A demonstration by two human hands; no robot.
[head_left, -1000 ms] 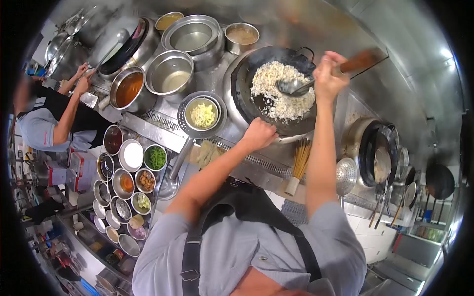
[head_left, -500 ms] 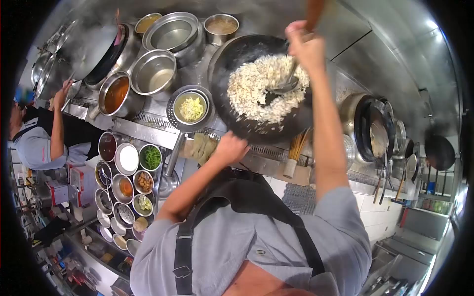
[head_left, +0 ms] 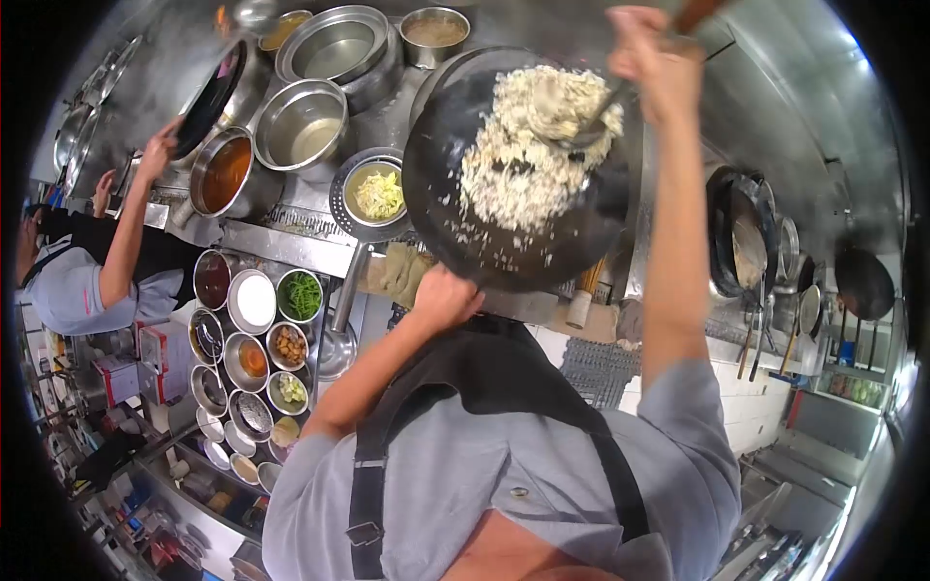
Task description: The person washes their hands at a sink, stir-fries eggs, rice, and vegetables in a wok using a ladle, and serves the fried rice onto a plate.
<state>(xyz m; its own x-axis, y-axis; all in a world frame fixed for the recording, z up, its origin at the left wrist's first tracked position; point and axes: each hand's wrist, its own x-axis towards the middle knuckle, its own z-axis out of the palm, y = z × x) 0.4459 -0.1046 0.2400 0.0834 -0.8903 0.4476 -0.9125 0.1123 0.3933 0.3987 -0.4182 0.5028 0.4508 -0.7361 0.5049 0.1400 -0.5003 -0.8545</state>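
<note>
My left hand [head_left: 447, 298] is closed at the near left rim of a large dark wok [head_left: 436, 208], gripping its edge or handle. The wok is tilted above the stove and holds fried rice [head_left: 518, 189], with loose grains scattered toward its near side. High at the right, my right hand [head_left: 659, 63] is wrapped round the wooden handle of a metal ladle [head_left: 586, 133]. The ladle's bowl is among the rice at the wok's right side, partly covered by it.
Left of the wok stand metal pots [head_left: 302, 131], a strainer holding a bowl of chopped yellow-green food [head_left: 378, 195], and several ingredient bowls [head_left: 252, 301]. A co-worker [head_left: 126, 242] handles another wok at far left. A bamboo brush [head_left: 581, 302] lies below my wok.
The wok has come off its burner toward me and tilted, and the rice has shifted within it. My left hand moved left and down with the rim; the co-worker's wok is now tipped.
</note>
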